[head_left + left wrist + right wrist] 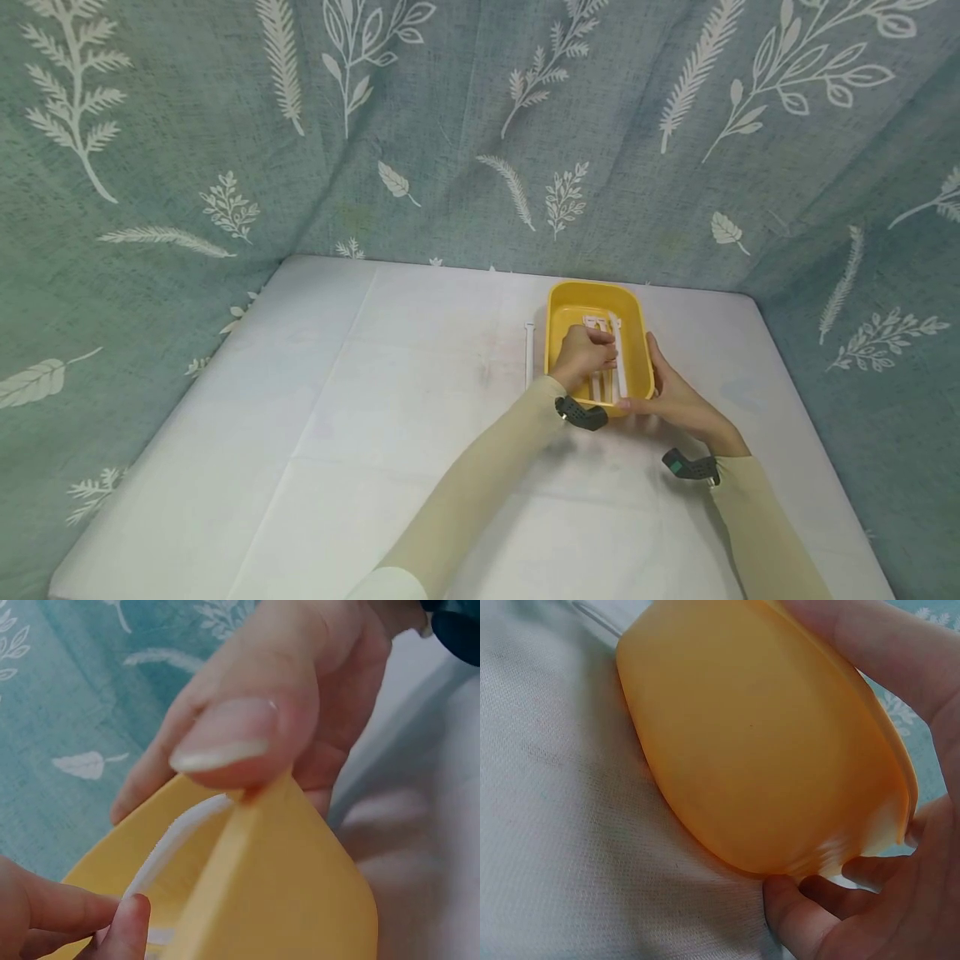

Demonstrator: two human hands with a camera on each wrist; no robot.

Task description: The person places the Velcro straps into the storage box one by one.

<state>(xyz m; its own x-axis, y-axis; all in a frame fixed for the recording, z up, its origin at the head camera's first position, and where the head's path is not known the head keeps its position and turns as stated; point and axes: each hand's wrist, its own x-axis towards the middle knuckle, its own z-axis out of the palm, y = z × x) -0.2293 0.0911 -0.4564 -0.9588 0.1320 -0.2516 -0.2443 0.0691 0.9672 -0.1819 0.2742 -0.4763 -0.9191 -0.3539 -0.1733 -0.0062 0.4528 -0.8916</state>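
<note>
A yellow plastic box stands tilted at the back right of the table. My right hand grips its near right corner, thumb over the rim; in the right wrist view its fingers reach round under the box. My left hand is inside the box and pinches a white cable tie between thumb and fingers. The left wrist view shows this cable tie bowed up toward the rim. More white cable ties lie in the box, partly hidden by the left hand.
Another white cable tie lies on the white-covered table, just left of the box. A green-blue leaf-patterned curtain hangs behind the table and along its sides. Dark camera bands sit on both wrists.
</note>
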